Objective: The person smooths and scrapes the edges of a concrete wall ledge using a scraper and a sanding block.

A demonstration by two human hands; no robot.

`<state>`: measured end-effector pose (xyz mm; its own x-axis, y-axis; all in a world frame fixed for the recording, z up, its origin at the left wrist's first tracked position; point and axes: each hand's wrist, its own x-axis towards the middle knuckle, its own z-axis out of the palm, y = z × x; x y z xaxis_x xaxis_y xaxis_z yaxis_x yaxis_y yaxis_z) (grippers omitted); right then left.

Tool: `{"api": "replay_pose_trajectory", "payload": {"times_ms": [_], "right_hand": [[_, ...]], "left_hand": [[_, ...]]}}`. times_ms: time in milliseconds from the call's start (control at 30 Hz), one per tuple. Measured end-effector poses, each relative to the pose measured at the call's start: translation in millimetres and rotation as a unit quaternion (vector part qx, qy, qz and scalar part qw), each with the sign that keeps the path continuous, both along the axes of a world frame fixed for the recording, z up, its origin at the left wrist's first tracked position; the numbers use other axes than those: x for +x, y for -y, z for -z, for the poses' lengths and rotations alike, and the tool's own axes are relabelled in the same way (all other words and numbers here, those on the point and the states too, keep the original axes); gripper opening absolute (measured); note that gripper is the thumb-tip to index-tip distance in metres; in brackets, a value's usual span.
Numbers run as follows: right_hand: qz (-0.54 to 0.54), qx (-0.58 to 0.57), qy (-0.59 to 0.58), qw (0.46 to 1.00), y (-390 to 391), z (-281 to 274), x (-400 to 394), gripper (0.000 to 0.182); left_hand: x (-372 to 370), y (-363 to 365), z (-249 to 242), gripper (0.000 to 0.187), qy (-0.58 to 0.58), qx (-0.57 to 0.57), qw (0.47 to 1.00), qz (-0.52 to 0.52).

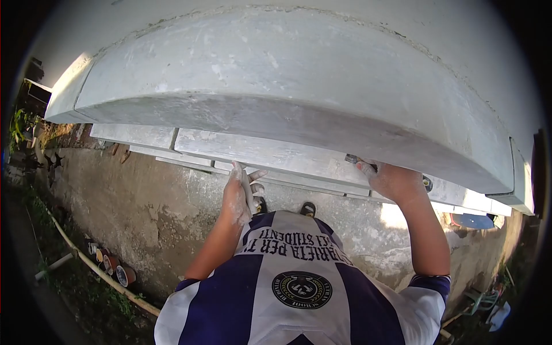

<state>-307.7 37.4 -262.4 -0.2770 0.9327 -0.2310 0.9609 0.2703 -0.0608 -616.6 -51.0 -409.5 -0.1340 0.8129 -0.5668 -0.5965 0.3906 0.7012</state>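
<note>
My right hand [397,181] is closed around a dark-handled tool [352,158], held low against the step under the large grey ledge. The tool's working end is hidden, so I cannot tell its kind. My left hand [237,192] is coated in pale dust, its fingers apart and the palm turned inward. It is near the edge of the pale slab [259,150] and holds nothing. Above both hands runs the thick, smooth grey ledge [287,63], its front face curving across the view.
Beneath me is a stained concrete floor [144,207], with my sandals [309,209] on it. Several small pots [125,275] stand at the lower left beside a long bamboo pole [100,273]. A green object [482,300] lies at the lower right.
</note>
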Motion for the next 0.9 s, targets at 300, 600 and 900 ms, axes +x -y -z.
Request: {"api": "replay_pose_trajectory", "payload": {"times_ms": [300,600,900], "right_hand": [[-0.102,-0.025,-0.062,0.993,-9,17,-107,0.039],[-0.068,-0.063,-0.123,0.988,-18,12,-82,0.041],[0.055,0.007,0.024,0.998,8,-7,31,0.047]], "left_hand": [[3,-1,4,0.054,-0.013,0.010,1.000,-0.002],[2,-1,2,0.056,-0.019,0.004,1.000,-0.002],[-2,0,2,0.062,-0.009,-0.010,1.000,-0.008]]}}
